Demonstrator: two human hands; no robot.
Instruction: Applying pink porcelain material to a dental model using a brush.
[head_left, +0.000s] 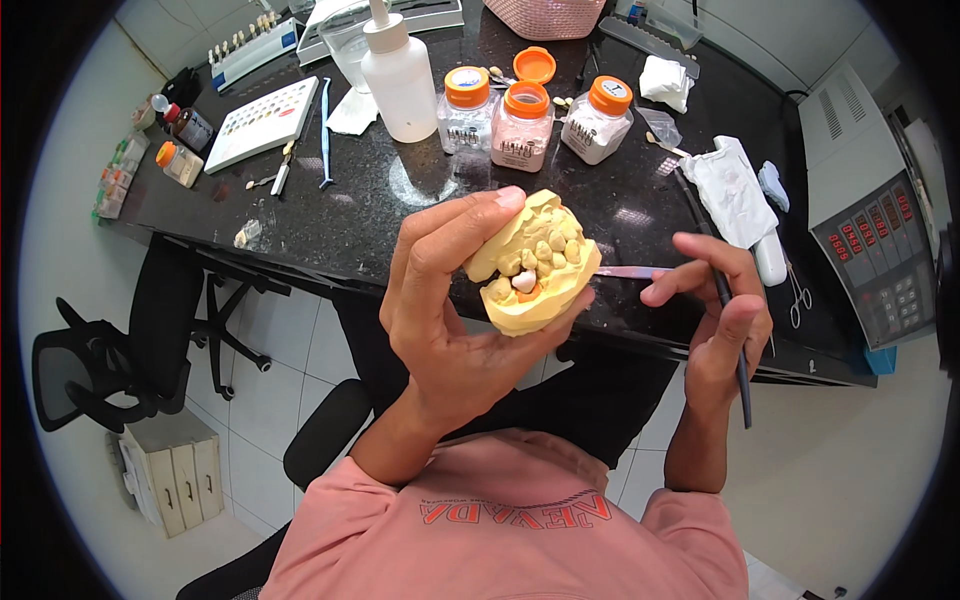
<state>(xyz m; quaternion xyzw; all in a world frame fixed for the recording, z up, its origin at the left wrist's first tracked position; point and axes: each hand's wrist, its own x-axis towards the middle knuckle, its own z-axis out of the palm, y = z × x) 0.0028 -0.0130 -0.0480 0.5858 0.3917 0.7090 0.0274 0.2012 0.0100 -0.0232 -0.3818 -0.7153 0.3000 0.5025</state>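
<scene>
Lying well left of the middle orange-rimmed jar [521, 148] is a dotted white board [264, 124]; a squeeze bottle [402, 92] stands nearer left. On the jar's near side, the left hand [438, 285], half-curled, grips a yellow dental model [535, 262] between fingers and thumb. Right of the jar, the loosely curled right hand [722, 325] holds a slim black tool [721, 287].
</scene>
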